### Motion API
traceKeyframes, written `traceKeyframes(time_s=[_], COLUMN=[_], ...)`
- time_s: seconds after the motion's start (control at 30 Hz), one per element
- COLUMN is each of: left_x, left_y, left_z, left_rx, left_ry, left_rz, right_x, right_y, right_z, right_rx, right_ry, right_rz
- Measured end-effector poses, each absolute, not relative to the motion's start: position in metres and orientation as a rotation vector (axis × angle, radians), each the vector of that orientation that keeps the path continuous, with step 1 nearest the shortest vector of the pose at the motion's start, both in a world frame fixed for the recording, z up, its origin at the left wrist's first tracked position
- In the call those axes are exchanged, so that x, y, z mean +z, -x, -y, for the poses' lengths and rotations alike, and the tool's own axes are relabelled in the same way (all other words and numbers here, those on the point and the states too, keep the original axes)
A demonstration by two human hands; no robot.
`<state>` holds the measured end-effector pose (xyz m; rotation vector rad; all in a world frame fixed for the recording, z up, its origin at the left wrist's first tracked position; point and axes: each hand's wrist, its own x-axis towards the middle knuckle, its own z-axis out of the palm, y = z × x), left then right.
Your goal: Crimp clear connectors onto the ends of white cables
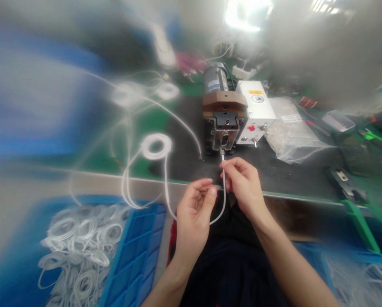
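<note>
A white cable (224, 196) runs up to the front of a small motor-driven machine (225, 117). Its end, with a small metal-coloured tip (222, 152), sits at the machine's clear front cover. My right hand (242, 181) pinches the cable just below that end. Beside it, my left hand (195, 213) is turned palm up, fingers loosely curled and thumb apart from them, with nothing seen in its grasp. The cable passes behind this hand and continues to a white coil (157, 146) on the bench. Where it crosses behind the hand is hidden.
A white control box (256, 111) with a red light adjoins the machine. Right of it lie a clear plastic bag (293, 132) and green-handled pliers (359, 221). A blue crate (133, 251) at lower left holds coiled cables (88, 243). A person's hand (191, 63) shows across the bench.
</note>
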<state>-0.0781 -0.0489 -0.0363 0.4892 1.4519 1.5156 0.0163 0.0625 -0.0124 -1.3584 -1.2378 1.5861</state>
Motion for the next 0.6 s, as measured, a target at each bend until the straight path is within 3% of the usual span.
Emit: traceKeyframes(time_s=[0.6], left_x=[-0.0406], left_y=[0.0767], left_z=[0.0510], left_rx=[1.503], left_ry=[-0.456], left_rz=[-1.454], right_x=[-0.0145], right_y=[-0.0085], right_z=[-0.0728], right_rx=[1.581], right_ry=[1.381], right_rz=[1.196])
